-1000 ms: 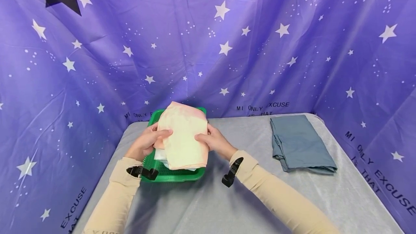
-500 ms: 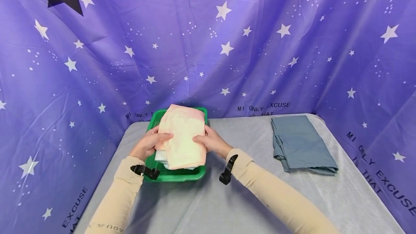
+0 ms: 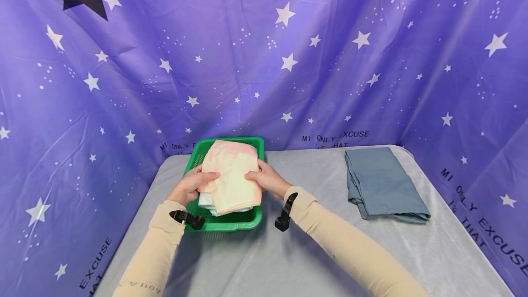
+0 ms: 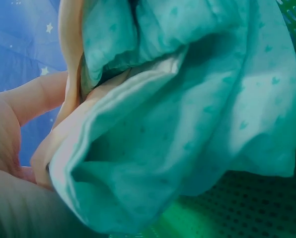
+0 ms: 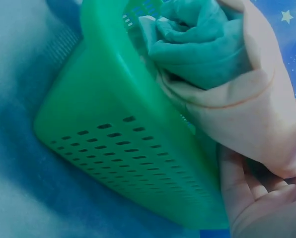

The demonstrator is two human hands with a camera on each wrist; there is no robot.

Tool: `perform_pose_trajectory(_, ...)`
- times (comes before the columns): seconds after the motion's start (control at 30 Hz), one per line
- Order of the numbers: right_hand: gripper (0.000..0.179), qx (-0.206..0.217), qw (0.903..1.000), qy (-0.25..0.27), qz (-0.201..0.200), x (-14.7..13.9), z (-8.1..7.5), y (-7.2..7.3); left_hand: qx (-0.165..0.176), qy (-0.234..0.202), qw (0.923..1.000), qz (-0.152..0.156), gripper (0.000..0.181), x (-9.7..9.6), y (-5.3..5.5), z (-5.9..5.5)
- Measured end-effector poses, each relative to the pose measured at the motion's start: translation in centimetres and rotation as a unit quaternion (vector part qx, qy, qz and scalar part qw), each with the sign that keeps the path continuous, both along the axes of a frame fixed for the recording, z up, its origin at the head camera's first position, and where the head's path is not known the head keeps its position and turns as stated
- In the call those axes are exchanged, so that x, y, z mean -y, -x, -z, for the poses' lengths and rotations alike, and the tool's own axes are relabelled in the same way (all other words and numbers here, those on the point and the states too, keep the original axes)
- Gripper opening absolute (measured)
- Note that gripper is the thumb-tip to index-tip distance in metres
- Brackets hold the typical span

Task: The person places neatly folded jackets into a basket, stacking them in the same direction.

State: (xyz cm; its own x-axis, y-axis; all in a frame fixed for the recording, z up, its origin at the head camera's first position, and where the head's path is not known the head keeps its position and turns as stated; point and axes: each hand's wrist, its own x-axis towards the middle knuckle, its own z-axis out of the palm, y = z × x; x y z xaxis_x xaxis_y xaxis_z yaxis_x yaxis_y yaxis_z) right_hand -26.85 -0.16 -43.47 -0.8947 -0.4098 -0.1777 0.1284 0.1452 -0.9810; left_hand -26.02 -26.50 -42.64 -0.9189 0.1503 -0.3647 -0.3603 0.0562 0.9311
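Both hands grip a folded peach-pink cloth point(image 3: 233, 175) by its two sides, thumbs on top and fingers beneath. The left hand point(image 3: 190, 185) is at its left side, the right hand point(image 3: 270, 179) at its right. Under the pink layer, a pale cloth point(image 3: 207, 200) pokes out at the lower left; in the left wrist view this pale cloth point(image 4: 202, 124) shows a small print and hangs in loose folds. The bundle is over the mouth of a green perforated plastic basket point(image 3: 243, 225). In the right wrist view its lower edge overlaps the basket rim point(image 5: 113, 49).
A folded blue-grey cloth point(image 3: 383, 182) lies at the right of the grey-covered table point(image 3: 305, 251). Purple curtains point(image 3: 231, 49) with white stars enclose the back and sides. The basket stands at the back left, close to the rear curtain.
The hands have lowered the pink bundle toward the basket, and its far edge has dropped, uncovering more of the basket's back rim. The blue-grey cloth stays put.
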Motion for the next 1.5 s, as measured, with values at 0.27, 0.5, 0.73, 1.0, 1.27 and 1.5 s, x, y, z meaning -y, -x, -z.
perform_pose_trajectory(0.27, 0.076, -0.012, 0.9996, -0.021, 0.013, 0.5, -0.6, 0.5, 0.022, -0.004, 0.9995, -0.024, 0.058, 0.0, 1.0, 0.5)
perform_pose_trajectory(0.5, 0.079, -0.016, 0.9992, -0.017, 0.032, 1.0, -0.6, 0.8, 0.031, -0.002, 0.9993, -0.023, 0.060, -0.1, 1.9, 0.9)
perform_pose_trajectory(0.73, 0.072, -0.022, 0.9986, -0.022, 0.042, 1.1, -0.4, 0.8, 0.034, 0.017, 0.9989, -0.026, 0.061, -0.6, 2.4, 1.0)
perform_pose_trajectory(1.0, 0.066, -0.011, 0.9995, -0.013, 0.026, 1.0, -0.2, 0.6, 0.034, 0.052, 0.9981, -0.002, 0.046, -0.8, 2.3, 1.0)
perform_pose_trajectory(1.27, 0.079, -0.003, 0.9993, -0.032, 0.021, 0.9, -0.6, 0.1, 0.025, 0.129, 0.9911, 0.022, 0.028, -0.8, 2.2, 0.6)
perform_pose_trajectory(1.5, 0.082, 0.009, 0.9993, -0.035, -0.006, 0.8, -1.0, -0.9, 0.019, 0.166, 0.9847, 0.049, 0.089, -0.7, 2.0, 0.4)
